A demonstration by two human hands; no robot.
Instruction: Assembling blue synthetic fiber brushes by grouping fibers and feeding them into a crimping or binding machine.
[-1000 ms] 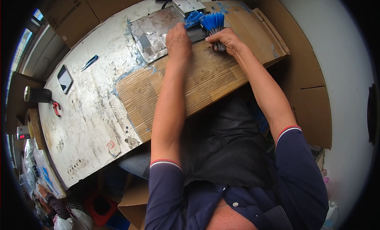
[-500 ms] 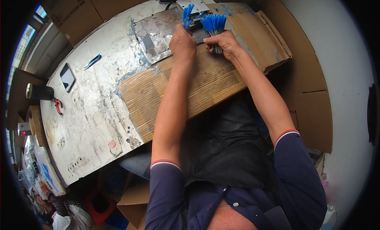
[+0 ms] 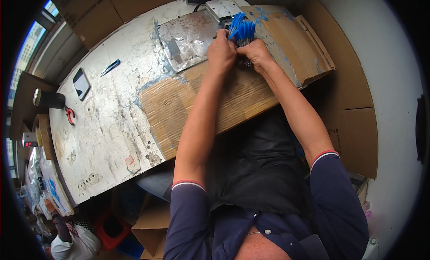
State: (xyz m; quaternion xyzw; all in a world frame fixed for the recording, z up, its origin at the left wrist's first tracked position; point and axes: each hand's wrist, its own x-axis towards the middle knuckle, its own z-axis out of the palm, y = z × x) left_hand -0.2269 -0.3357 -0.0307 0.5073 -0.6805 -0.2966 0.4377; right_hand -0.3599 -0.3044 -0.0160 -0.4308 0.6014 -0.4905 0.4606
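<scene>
In my right hand [image 3: 256, 54] is a thick bundle of thin metal sticks with blue ends [image 3: 246, 30], the blue ends pointing up and away from me. My left hand [image 3: 221, 52], closed, grips a smaller bunch of the same blue-ended sticks [image 3: 235, 21], tilted toward the right. The two hands are side by side, and the bunches touch or overlap at the blue ends. Fingertips between the hands are partly hidden. Beneath them lies a flat cardboard sheet [image 3: 179, 101] on the worn white table [image 3: 107, 139].
Beyond my left hand is a scratched metal plate [image 3: 186, 34], with a white device [image 3: 222, 7] behind it. A phone [image 3: 81, 84], a blue snipping tool [image 3: 110, 67], red-handled pliers [image 3: 70, 116] and a dark cup [image 3: 49, 99] are at left. Another person [image 3: 74, 240] works at lower left.
My left hand has moved right, bringing its smaller bunch up against the bundle in my right hand. The right hand has stayed nearly in place. The whole view has shifted slightly.
</scene>
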